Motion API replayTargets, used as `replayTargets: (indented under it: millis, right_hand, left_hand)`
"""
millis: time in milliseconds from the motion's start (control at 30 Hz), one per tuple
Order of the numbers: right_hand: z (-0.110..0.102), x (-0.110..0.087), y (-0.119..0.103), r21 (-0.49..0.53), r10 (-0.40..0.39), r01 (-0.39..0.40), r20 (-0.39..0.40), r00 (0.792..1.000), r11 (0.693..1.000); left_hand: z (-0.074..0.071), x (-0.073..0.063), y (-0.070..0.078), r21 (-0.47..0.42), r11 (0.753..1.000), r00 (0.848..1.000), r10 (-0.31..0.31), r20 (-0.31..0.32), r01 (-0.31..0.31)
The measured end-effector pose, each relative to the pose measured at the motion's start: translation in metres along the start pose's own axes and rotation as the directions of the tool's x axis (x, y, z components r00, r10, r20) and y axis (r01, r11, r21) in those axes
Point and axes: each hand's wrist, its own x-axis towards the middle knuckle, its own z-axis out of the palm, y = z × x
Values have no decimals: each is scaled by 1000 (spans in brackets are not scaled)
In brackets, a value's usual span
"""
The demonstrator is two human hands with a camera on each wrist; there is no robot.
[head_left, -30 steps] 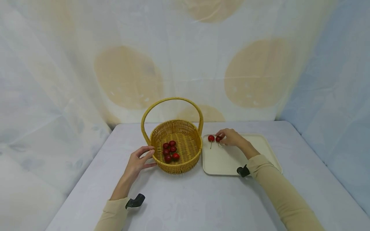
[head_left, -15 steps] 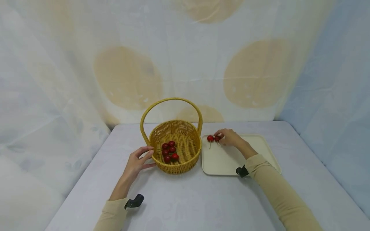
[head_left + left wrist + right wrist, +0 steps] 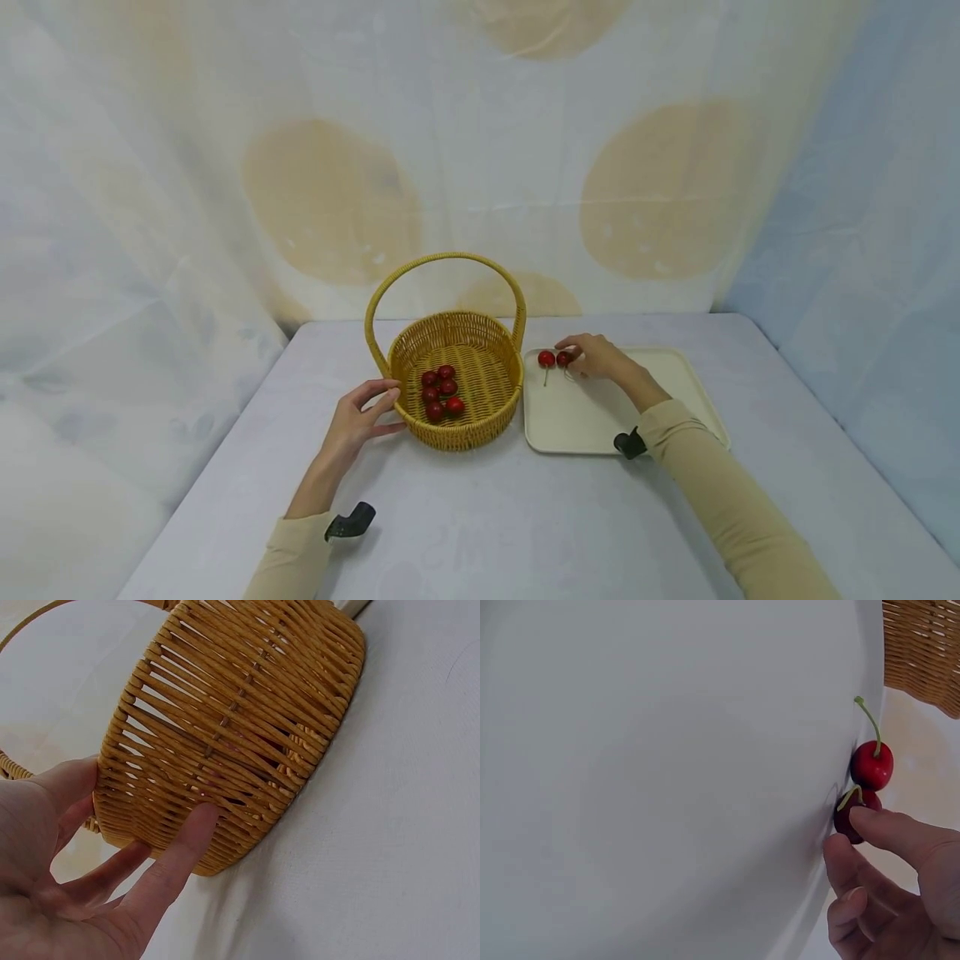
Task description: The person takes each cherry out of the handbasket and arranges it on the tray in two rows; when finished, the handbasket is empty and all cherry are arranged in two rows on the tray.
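Observation:
In the head view my left hand [image 3: 357, 418] is at the left side of a yellow-brown wicker basket [image 3: 468, 439]. Its nearly straight fingers touch the rim and the outer wall, which the left wrist view shows with the fingertips [image 3: 201, 817] against the weave. Several red cherries [image 3: 431, 395] lie inside on the left of the basket floor. My right hand [image 3: 900, 892] pinches a dark red cherry [image 3: 843, 823] by the far edge of a cream tray [image 3: 573, 425], thumb on its near side. A brighter cherry [image 3: 873, 766] with a green stem lies beside it.
The basket's tall arched handle [image 3: 447, 257] rises above its rim. The tray stands right beside the basket, on a white-covered table [image 3: 480, 517]. A patterned cloth [image 3: 495, 167] hangs behind the table, with more cloth at both sides.
Both hands have stayed nearly in place, the right at the dark cherry and the left at the basket. Only a slight shift of the head view shows.

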Motion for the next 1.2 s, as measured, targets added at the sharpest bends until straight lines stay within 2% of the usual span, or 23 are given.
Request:
replayTargets:
  millis: [167, 333, 800, 967, 1200]
  right_hand:
    - [-5, -4, 1, 11, -1, 1, -2, 1000, 1000]
    - [-11, -9, -4, 23, -16, 17, -39, 999, 1000]
    - [-24, -22, -35, 60, -112, 114, -32, 993, 992]
    - [-23, -22, -46, 20, -139, 141, -59, 988, 990]
    - [-24, -25, -62, 7, -177, 177, -44, 983, 984]
  left_hand:
    - [0, 0, -1, -5, 1000, 1000, 0, 4, 0]
    - [0, -1, -1, -4, 1000, 1000, -3, 0, 3]
    - [-1, 1, -1, -17, 1000, 1000, -3, 7, 3]
    - [-1, 1, -3, -18, 1000, 1000, -1, 14, 1]
    - [0, 2, -4, -10, 1000, 1000, -3, 7, 3]
